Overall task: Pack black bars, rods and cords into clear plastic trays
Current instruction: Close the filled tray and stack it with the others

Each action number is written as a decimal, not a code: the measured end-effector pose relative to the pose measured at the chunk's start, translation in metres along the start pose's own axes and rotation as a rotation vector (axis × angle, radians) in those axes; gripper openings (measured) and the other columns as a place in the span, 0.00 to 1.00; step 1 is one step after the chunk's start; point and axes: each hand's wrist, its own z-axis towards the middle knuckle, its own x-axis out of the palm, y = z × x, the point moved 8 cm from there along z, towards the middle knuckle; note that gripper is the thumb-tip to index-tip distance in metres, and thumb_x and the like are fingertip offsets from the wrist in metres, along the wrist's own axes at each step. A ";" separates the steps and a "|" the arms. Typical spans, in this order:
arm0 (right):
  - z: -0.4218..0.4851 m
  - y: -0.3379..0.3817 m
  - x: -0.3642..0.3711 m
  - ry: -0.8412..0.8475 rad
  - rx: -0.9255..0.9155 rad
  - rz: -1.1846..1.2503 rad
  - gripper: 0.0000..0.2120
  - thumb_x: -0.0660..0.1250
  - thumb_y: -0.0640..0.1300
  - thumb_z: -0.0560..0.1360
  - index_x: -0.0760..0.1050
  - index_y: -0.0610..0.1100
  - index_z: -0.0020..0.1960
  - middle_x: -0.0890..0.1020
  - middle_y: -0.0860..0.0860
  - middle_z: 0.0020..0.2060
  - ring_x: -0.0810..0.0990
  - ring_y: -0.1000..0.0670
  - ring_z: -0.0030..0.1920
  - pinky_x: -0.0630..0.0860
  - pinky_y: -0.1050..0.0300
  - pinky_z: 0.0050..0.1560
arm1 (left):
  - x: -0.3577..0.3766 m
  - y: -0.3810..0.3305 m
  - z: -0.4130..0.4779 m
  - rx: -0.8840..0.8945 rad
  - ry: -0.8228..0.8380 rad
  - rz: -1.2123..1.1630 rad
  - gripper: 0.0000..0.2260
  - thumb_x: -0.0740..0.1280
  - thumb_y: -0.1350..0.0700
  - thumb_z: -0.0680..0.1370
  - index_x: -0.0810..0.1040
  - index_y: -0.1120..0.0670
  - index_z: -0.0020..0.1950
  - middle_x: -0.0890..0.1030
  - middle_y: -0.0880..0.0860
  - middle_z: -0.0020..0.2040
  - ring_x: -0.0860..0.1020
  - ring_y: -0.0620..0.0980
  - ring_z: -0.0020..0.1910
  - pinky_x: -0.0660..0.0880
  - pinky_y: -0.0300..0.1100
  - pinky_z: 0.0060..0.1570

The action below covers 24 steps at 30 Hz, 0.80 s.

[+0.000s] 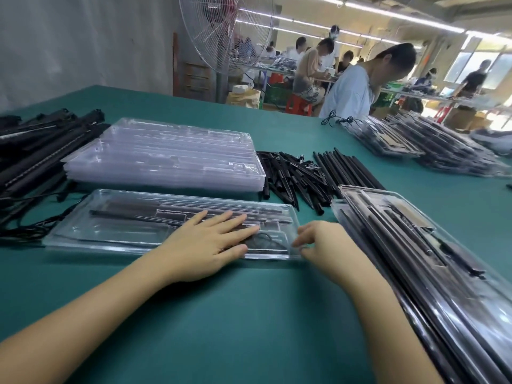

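Tray in work: a clear plastic tray (124, 234) lies on the green desk (221, 314) just ahead of the person, its long axis running left to right, the right end a little nearer the camera.
Contents: a black bar (124, 213) lies in a far slot, lengthwise along the tray; a coiled black cord (268, 241) sits in the compartment at the near right end.
Left hand (210, 239): laid flat on the tray's right half, fingers straight and spread, pointing right, grasping nothing.
Right hand (318, 242): at the tray's right end, fingers bent, pinching the rim between fingertips and thumb.
Empty trays (171, 156): a stack just behind the tray in work, long axis likewise left to right.
Short rods (291, 178): a loose heap just right of the stack, mostly pointing away from the camera and to the left.
Long rods (346, 167): a neat row beside the heap, parallel, slanting the same way.
Packed trays (415, 245): a pile at the right, long axis running from near right to far left, its far corner close to the right hand.
Far pile (415, 142): more filled trays at the desk's far right.
Left edge: long black bars (41, 139) heaped, with loose cords (27, 223) nearer, beside the tray's left end.
Background: a standing fan (227, 31); a person in a white shirt (352, 92) bends over the far side of the desk.
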 end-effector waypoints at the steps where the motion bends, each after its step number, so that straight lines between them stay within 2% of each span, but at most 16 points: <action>1: 0.001 0.001 0.003 0.003 0.001 -0.011 0.14 0.63 0.35 0.74 0.83 0.47 0.53 0.82 0.47 0.54 0.80 0.48 0.53 0.73 0.62 0.53 | 0.000 0.000 0.001 -0.001 -0.010 0.001 0.19 0.34 0.33 0.73 0.32 0.23 0.62 0.36 0.32 0.71 0.35 0.34 0.71 0.34 0.44 0.71; 4: 0.001 0.000 0.009 0.024 0.026 -0.055 0.13 0.64 0.38 0.74 0.83 0.51 0.51 0.82 0.48 0.53 0.81 0.47 0.51 0.77 0.56 0.53 | 0.001 0.002 0.002 -0.005 -0.029 -0.018 0.18 0.39 0.35 0.78 0.32 0.24 0.63 0.37 0.33 0.71 0.36 0.34 0.71 0.33 0.43 0.70; 7: -0.001 -0.005 0.015 0.060 0.027 -0.112 0.13 0.62 0.41 0.76 0.81 0.53 0.55 0.81 0.50 0.56 0.79 0.47 0.55 0.76 0.54 0.56 | 0.000 0.002 0.000 0.000 -0.018 -0.013 0.19 0.36 0.33 0.75 0.31 0.25 0.63 0.37 0.34 0.73 0.37 0.37 0.74 0.34 0.43 0.70; 8: -0.003 -0.006 0.016 0.073 0.024 -0.107 0.14 0.61 0.41 0.76 0.80 0.53 0.56 0.81 0.51 0.57 0.79 0.48 0.57 0.75 0.55 0.58 | 0.000 0.001 -0.001 0.013 -0.010 -0.003 0.20 0.35 0.32 0.72 0.31 0.24 0.63 0.38 0.36 0.74 0.38 0.39 0.74 0.35 0.45 0.71; 10: -0.006 -0.010 0.016 0.073 -0.001 -0.040 0.15 0.61 0.41 0.77 0.80 0.53 0.58 0.80 0.54 0.60 0.78 0.53 0.59 0.71 0.66 0.57 | -0.001 -0.003 -0.003 0.044 -0.004 0.013 0.22 0.34 0.29 0.69 0.33 0.22 0.62 0.41 0.39 0.76 0.39 0.41 0.75 0.37 0.48 0.72; 11: -0.008 -0.009 0.013 0.058 -0.027 0.005 0.13 0.63 0.42 0.76 0.80 0.53 0.58 0.80 0.56 0.59 0.78 0.59 0.57 0.67 0.72 0.52 | -0.003 -0.003 -0.004 0.051 -0.004 0.006 0.22 0.35 0.29 0.68 0.36 0.21 0.62 0.43 0.40 0.76 0.40 0.42 0.75 0.37 0.48 0.72; 13: -0.009 -0.010 0.010 0.033 -0.066 0.116 0.11 0.69 0.43 0.73 0.82 0.52 0.55 0.81 0.57 0.57 0.75 0.72 0.44 0.63 0.79 0.41 | -0.006 -0.003 -0.005 0.049 -0.006 -0.037 0.21 0.36 0.28 0.68 0.42 0.20 0.61 0.47 0.41 0.77 0.43 0.42 0.76 0.38 0.48 0.72; 15: -0.008 -0.013 0.008 -0.006 -0.067 0.235 0.10 0.72 0.41 0.70 0.84 0.51 0.50 0.82 0.56 0.54 0.71 0.75 0.33 0.64 0.83 0.38 | -0.009 -0.003 -0.004 0.046 -0.008 -0.063 0.22 0.38 0.28 0.68 0.47 0.21 0.62 0.50 0.41 0.77 0.45 0.42 0.76 0.39 0.48 0.73; 19: -0.006 -0.016 0.007 -0.035 -0.053 0.277 0.08 0.73 0.39 0.69 0.85 0.49 0.46 0.84 0.55 0.51 0.75 0.69 0.38 0.67 0.80 0.41 | -0.014 -0.003 0.001 0.036 0.034 -0.095 0.19 0.48 0.33 0.76 0.56 0.25 0.67 0.53 0.42 0.77 0.48 0.44 0.76 0.43 0.51 0.73; 22: -0.004 -0.017 0.005 -0.063 -0.047 0.261 0.05 0.71 0.40 0.71 0.84 0.46 0.45 0.84 0.53 0.50 0.80 0.58 0.44 0.74 0.66 0.48 | -0.018 -0.004 0.005 0.044 0.060 -0.082 0.18 0.52 0.36 0.78 0.60 0.28 0.69 0.55 0.44 0.76 0.51 0.46 0.76 0.49 0.53 0.74; 24: -0.004 -0.016 0.005 -0.052 -0.058 0.220 0.01 0.72 0.43 0.71 0.83 0.47 0.41 0.83 0.55 0.49 0.78 0.57 0.38 0.74 0.65 0.44 | -0.022 -0.005 0.006 0.050 0.071 -0.089 0.18 0.54 0.36 0.78 0.61 0.28 0.68 0.56 0.44 0.76 0.53 0.46 0.76 0.52 0.52 0.73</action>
